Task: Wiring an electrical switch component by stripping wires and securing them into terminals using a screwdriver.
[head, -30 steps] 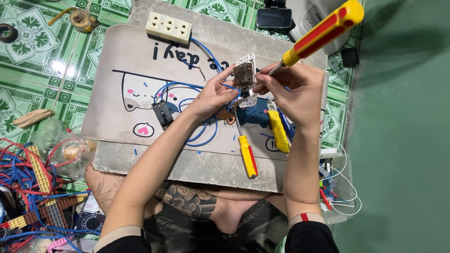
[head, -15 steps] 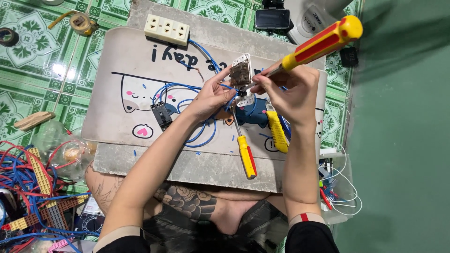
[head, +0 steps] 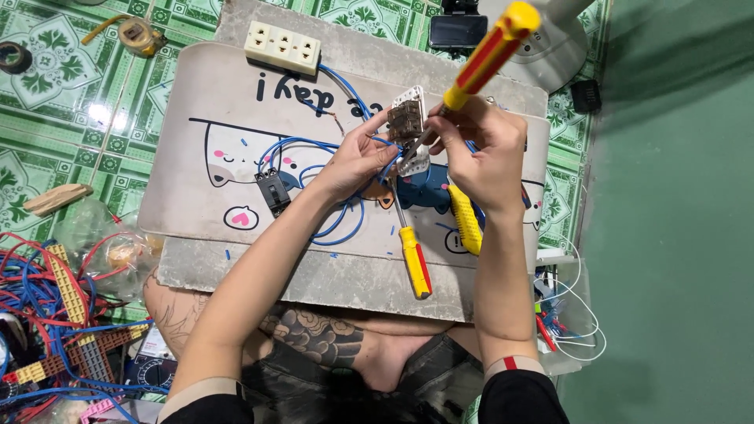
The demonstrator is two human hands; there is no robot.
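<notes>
A small white socket module (head: 408, 129) is pinched in the fingers of the left hand (head: 357, 161), above a pale mat (head: 196, 118) printed with a cartoon cat and dark lettering, laid on a grey slab (head: 314, 279) over green patterned floor tiles (head: 47, 94). A red and yellow screwdriver (head: 487, 55) is clamped in the right hand (head: 483, 153), its tip against the module. A 2nd screwdriver (head: 414, 259), a black breaker (head: 275, 191), blue wire (head: 345, 220) and a cream outlet strip (head: 283, 47) are seen on the mat.
</notes>
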